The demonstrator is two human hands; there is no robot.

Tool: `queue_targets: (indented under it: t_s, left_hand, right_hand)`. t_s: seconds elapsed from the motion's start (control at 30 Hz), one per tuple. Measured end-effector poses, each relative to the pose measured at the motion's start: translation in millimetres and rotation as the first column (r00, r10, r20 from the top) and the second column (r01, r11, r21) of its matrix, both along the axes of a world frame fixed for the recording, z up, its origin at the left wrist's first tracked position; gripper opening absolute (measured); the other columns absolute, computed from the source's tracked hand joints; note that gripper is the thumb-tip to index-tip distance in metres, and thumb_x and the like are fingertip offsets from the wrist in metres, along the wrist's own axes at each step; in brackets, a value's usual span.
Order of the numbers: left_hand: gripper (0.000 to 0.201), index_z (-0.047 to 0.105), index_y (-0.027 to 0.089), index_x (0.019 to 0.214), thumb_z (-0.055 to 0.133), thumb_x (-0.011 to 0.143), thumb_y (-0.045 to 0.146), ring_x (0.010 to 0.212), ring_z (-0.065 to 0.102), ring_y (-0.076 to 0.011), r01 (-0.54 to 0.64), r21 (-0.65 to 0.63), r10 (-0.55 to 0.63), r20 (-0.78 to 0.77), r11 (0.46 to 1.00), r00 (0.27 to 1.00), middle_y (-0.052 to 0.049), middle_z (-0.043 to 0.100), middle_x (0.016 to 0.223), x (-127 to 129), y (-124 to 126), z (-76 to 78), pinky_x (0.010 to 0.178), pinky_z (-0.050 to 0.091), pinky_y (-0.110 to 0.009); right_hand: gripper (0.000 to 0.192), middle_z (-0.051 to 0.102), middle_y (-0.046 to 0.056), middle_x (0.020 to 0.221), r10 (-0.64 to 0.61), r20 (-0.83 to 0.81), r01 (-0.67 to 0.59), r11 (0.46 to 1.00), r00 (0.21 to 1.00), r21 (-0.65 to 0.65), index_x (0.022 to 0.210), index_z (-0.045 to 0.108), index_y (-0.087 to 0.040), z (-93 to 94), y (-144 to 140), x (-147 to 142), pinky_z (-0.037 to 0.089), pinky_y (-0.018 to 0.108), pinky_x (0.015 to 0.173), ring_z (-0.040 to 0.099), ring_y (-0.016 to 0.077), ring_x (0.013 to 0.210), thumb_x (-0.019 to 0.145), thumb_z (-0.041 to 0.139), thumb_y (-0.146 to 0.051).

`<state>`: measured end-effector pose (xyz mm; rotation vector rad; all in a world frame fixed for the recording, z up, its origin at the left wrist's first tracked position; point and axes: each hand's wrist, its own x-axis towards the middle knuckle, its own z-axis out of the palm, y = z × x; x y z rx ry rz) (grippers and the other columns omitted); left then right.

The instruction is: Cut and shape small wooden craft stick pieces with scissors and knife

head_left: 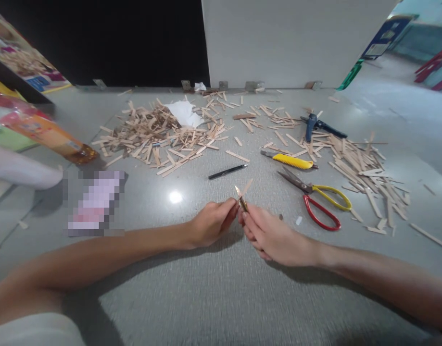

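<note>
Left hand (211,223): closed, fingertips pinching a small wooden stick piece (246,187) at its near end; wrist resting on the grey floor (221,288).
Right hand (274,238): closed, thumb + fingers gripping a small blade tool (241,198); tip points up and away from the body, meets the stick piece just past the fingertips.
Hand spacing: fingertips of both hands touching or nearly so; can't tell which.
Work item location: stick piece held low over the floor, centre of view, between the hands and the black pen (228,171).
Step in hand (est.): trimming or shaving the stick end w/ the blade; cut looks just begun, piece still whole as far as visible.
Next move req. (est.): firm pinch on the left, short controlled stroke directed away from left fingertips; blade is v. close to them, slip risk.
Tools nearby: yellow utility knife (291,161) and red/yellow scissors (320,202) to the right of the hands, lying flat, untouched; blue-handled pliers (314,126) further back.
Stock: large stick pile (159,137) back left, w/ white paper scrap (184,114) on it; second stick pile (365,168) back right.
Left edge: orange packet (47,134), lying on its side, well apart from hands.
</note>
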<state>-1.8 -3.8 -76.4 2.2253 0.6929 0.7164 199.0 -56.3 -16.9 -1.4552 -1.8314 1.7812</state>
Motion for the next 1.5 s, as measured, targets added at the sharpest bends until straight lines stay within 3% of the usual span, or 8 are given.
queue_targets:
  t_s: [0.23,0.53,0.73,0.9,1.03,1.17,1.23,1.5]
  left_hand:
    - [0.017,0.047,0.025,0.088,0.043,0.105,0.025,0.049,0.040,-0.0122,0.014,0.022,-0.013,-0.021,1.000,1.000,0.007,0.046,0.063,0,2,-4.8,0.051,0.030,-0.025]
    - [0.022,0.047,0.024,0.086,0.042,0.108,0.027,0.051,0.036,-0.0107,-0.017,-0.021,0.017,0.002,1.000,1.000,0.007,0.045,0.064,1,3,0.3,0.053,0.032,-0.024]
    - [0.029,0.054,0.023,0.086,0.045,0.110,0.037,0.051,0.041,-0.0107,-0.017,-0.111,0.019,0.020,0.994,1.000,0.006,0.049,0.063,4,2,5.7,0.054,0.036,-0.024]
    - [0.030,0.056,0.022,0.089,0.057,0.106,0.047,0.051,0.048,-0.0109,-0.050,-0.252,0.065,0.053,0.967,0.996,0.007,0.052,0.059,8,4,9.4,0.053,0.039,-0.022]
    - [0.042,0.052,0.021,0.121,0.065,0.103,0.056,0.066,0.067,-0.0148,-0.021,-0.392,0.084,0.145,0.920,0.986,-0.004,0.074,0.090,11,12,8.5,0.058,0.052,-0.025]
    - [0.055,0.045,0.025,0.130,0.076,0.097,0.057,0.079,0.074,-0.0168,0.183,-0.600,0.027,0.324,0.779,0.946,-0.004,0.071,0.103,10,15,8.7,0.070,0.061,-0.030]
    - [0.054,0.049,0.025,0.126,0.082,0.094,0.053,0.075,0.073,-0.0153,0.255,-0.651,-0.005,0.359,0.715,0.933,-0.001,0.068,0.100,10,14,9.8,0.072,0.061,-0.032]
    - [0.037,0.050,0.023,0.104,0.082,0.093,0.037,0.076,0.071,-0.0132,0.262,-0.675,-0.082,0.287,0.689,0.954,-0.001,0.068,0.099,8,11,14.3,0.068,0.056,-0.027]
  right_hand:
    - [0.027,0.036,-0.012,0.064,-0.022,-0.032,0.004,0.888,0.999,-0.460,0.096,0.043,-0.027,32.4,27,24,0.026,0.015,0.035,0.022,0.0076,0.043,0.119,0.031,-0.032]
    - [0.029,0.035,-0.015,0.061,-0.176,-0.213,0.068,0.897,0.961,-0.436,0.094,0.041,-0.027,10.0,19,9,0.029,0.012,0.038,0.021,0.0054,0.042,0.120,0.036,-0.039]
    - [0.028,0.036,-0.014,0.062,-0.132,-0.181,0.041,0.899,0.975,-0.435,0.094,0.043,-0.027,16.2,23,15,0.029,0.012,0.037,0.023,0.0059,0.042,0.119,0.037,-0.038]
    - [0.027,0.040,-0.011,0.065,-0.019,0.018,0.023,0.963,1.000,-0.268,0.095,0.046,-0.026,32.5,32,30,0.027,0.016,0.034,0.031,0.0084,0.044,0.117,0.038,-0.039]
    - [0.033,0.049,-0.007,0.068,0.041,0.155,-0.045,0.999,0.987,0.018,0.084,0.045,-0.025,40.2,34,32,0.036,0.022,0.046,0.043,0.0104,0.052,0.115,0.041,-0.034]
    - [0.028,0.071,0.002,0.086,0.170,0.229,-0.226,0.944,0.958,0.241,0.088,0.066,-0.020,31.7,31,26,0.045,0.029,0.070,0.064,0.0176,0.077,0.108,0.047,-0.023]
    - [0.032,0.076,0.005,0.090,0.188,0.253,-0.257,0.926,0.949,0.276,0.091,0.070,-0.020,25.9,30,24,0.046,0.032,0.076,0.068,0.0211,0.083,0.109,0.045,-0.025]
    - [0.037,0.074,0.006,0.084,0.236,0.330,-0.339,0.891,0.914,0.301,0.082,0.072,-0.020,18.4,33,28,0.043,0.033,0.074,0.066,0.0220,0.078,0.107,0.045,-0.026]
